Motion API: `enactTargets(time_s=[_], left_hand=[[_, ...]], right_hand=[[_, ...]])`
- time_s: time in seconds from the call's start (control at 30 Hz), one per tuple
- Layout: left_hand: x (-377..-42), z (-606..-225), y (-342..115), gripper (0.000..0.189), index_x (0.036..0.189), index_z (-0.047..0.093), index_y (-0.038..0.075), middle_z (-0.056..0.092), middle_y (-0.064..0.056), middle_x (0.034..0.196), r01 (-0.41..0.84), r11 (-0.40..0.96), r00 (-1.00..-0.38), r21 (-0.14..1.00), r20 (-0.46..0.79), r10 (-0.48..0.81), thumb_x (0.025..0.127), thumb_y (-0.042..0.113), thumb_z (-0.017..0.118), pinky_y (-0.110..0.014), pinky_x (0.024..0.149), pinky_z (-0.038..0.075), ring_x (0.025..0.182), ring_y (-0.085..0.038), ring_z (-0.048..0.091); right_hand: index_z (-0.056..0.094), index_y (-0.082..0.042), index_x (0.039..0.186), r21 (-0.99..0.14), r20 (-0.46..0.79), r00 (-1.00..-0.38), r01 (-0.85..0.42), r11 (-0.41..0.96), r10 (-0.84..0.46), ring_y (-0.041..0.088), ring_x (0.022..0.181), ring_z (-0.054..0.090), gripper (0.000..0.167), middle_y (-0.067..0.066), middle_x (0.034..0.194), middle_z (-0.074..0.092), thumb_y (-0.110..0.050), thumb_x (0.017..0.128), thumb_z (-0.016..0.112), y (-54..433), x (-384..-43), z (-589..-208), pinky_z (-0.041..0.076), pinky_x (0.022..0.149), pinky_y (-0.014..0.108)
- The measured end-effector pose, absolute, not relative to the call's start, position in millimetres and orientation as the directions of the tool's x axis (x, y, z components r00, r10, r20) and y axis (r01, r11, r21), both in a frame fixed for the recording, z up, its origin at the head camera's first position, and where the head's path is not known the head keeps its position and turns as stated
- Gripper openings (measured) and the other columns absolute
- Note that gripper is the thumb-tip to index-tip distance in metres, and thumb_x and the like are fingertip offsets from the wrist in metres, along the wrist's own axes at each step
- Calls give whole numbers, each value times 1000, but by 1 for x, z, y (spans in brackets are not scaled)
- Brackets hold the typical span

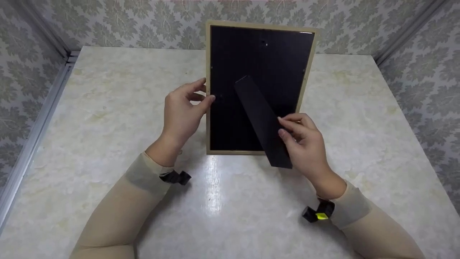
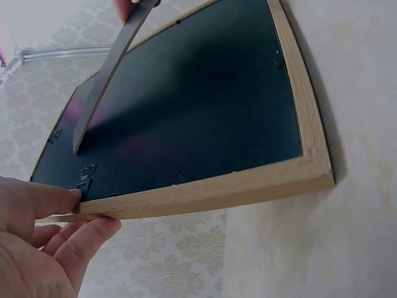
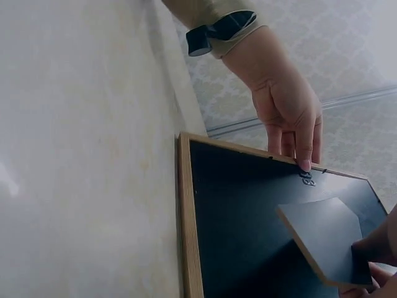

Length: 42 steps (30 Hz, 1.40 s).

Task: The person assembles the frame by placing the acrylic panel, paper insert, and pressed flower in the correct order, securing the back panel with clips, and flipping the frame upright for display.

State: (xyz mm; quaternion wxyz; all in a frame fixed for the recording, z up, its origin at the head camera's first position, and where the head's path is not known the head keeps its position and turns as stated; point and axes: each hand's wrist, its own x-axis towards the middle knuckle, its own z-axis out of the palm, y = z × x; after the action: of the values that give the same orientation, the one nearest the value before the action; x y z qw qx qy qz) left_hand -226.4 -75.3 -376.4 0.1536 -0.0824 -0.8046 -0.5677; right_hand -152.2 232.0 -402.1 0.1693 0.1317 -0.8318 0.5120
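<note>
A picture frame (image 1: 230,118) with a light wood edge and a black back stands upright on the table, its back toward me. From the middle of that back a black easel leg (image 1: 260,122) swings out, tilted down to the right. My left hand (image 1: 183,109) pinches the frame's left edge, thumb on the back and fingers behind. With thumb and fingertips, my right hand (image 1: 305,144) pinches the right side of the leg. A small metal hanger (image 2: 85,177) sits beside the left thumb in the left wrist view.
The frame stands on a pale marbled table (image 1: 107,108). Behind it rises a wall with leaf-patterned paper (image 1: 172,25), and a metal rail (image 1: 36,144) runs along the left side. Each wrist wears a small black camera (image 1: 176,177).
</note>
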Motion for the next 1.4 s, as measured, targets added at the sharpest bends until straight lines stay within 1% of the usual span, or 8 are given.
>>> enactTargets(time_s=[0.4, 0.57, 0.63, 0.73, 0.8, 0.87, 1.13, 1.4], left_hand=[[-231, -378, -80, 44, 141, 79, 5, 83, -12, 121, 402, 273, -899, 874, 434, -66, 98, 5, 88, -22, 81, 66, 100, -13, 81], [-232, -377, -82, 35, 131, 82, 2, 84, -11, 117, 469, 315, -855, 825, 513, -74, 97, 6, 89, -21, 102, 60, 100, -12, 79], [-233, -378, -83, 29, 126, 82, 1, 84, -11, 114, 508, 345, -822, 789, 564, -77, 98, 7, 88, -19, 101, 60, 102, -15, 78], [-236, -380, -84, 23, 120, 81, -1, 82, -12, 111, 562, 386, -771, 732, 633, -77, 100, 8, 87, -15, 87, 63, 105, -19, 77], [-237, -383, -84, 21, 118, 81, 0, 82, -12, 110, 583, 397, -747, 709, 660, -81, 100, 9, 87, -13, 77, 63, 106, -19, 76], [-239, -386, -84, 21, 119, 81, -1, 82, -12, 110, 600, 396, -730, 695, 678, -84, 100, 9, 87, -12, 77, 63, 107, -20, 76], [-245, -394, -86, 17, 116, 81, -3, 81, -15, 111, 656, 412, -652, 632, 750, -113, 101, 4, 85, -14, 84, 64, 106, -21, 77], [-251, -405, -90, 17, 117, 77, -2, 78, -16, 115, 671, 437, -643, 599, 764, -61, 104, 6, 82, -24, 91, 68, 110, -24, 76]], right_hand=[[80, 4, 131, -982, 178, -982, -173, 75, 62, 13, 115, 76, 30, -4, 114, 83, 10, 102, 75, 232, -166, -398, 63, 97, 20], [86, -4, 125, -990, 53, -997, -59, -129, 51, 13, 109, 81, 33, -3, 114, 86, 14, 104, 69, 231, -168, -396, 66, 93, 24], [89, -8, 118, -983, 23, -999, -31, -183, 41, 13, 101, 82, 33, -2, 108, 87, 15, 104, 68, 230, -167, -395, 67, 89, 24], [89, -11, 108, -975, 15, -1000, -19, -223, 22, 12, 92, 80, 35, -1, 100, 85, 16, 103, 68, 229, -168, -396, 65, 84, 23], [88, -11, 104, -973, 12, -1000, -13, -231, 7, 11, 90, 78, 34, -1, 97, 84, 17, 103, 67, 229, -168, -397, 64, 84, 21], [88, -10, 104, -974, -6, -1000, 11, -227, -21, 10, 91, 78, 34, -2, 97, 84, 17, 103, 67, 231, -169, -399, 64, 85, 21], [78, 9, 132, -996, -79, -982, 69, 60, -169, 7, 103, 79, 31, -11, 106, 85, 6, 103, 71, 241, -176, -407, 64, 96, 24], [76, 14, 131, -987, -58, -973, 22, 162, -223, 6, 102, 79, 31, -11, 107, 86, 6, 100, 75, 245, -184, -422, 65, 94, 23]])
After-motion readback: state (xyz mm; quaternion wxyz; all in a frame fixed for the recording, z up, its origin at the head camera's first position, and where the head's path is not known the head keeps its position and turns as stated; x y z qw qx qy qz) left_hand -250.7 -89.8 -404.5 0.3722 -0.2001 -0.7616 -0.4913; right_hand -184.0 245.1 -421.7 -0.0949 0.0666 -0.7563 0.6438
